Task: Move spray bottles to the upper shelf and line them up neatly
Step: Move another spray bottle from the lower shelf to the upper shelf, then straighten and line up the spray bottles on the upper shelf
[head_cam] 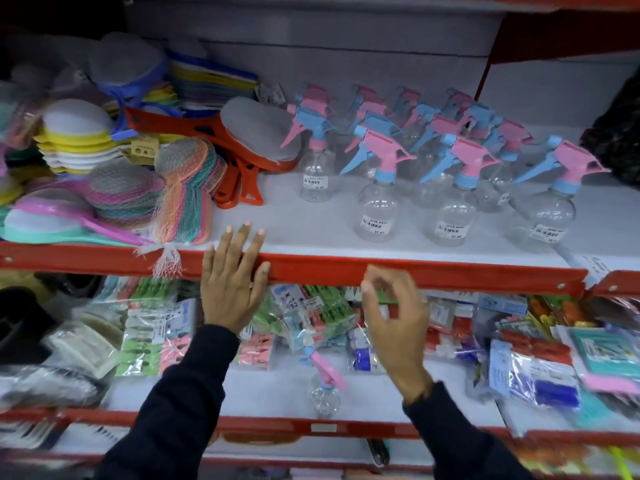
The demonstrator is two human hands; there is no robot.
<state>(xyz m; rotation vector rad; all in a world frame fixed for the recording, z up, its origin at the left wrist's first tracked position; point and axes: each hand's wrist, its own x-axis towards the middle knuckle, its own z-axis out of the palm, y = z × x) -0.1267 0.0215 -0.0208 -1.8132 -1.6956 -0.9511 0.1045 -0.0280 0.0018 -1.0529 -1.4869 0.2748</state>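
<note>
Several clear spray bottles with pink and blue trigger heads stand in rows on the upper shelf (pixel 311 233), the front row running from one bottle (pixel 377 216) to another at the right (pixel 543 223). One more spray bottle (pixel 323 393) stands alone on the lower shelf (pixel 263 393), between my arms. My left hand (pixel 232 289) lies flat with fingers spread on the red front edge of the upper shelf. My right hand (pixel 394 317) hovers blurred below that edge, fingers loosely curled and holding nothing.
Stacks of coloured scrubbers and sponges (pixel 114 188) and red-handled brushes (pixel 249 161) fill the left of the upper shelf. Bagged clothes pegs (pixel 311 317) and packets (pixel 540 362) crowd the back of the lower shelf. A dark object (pixel 620 133) sits at the far right.
</note>
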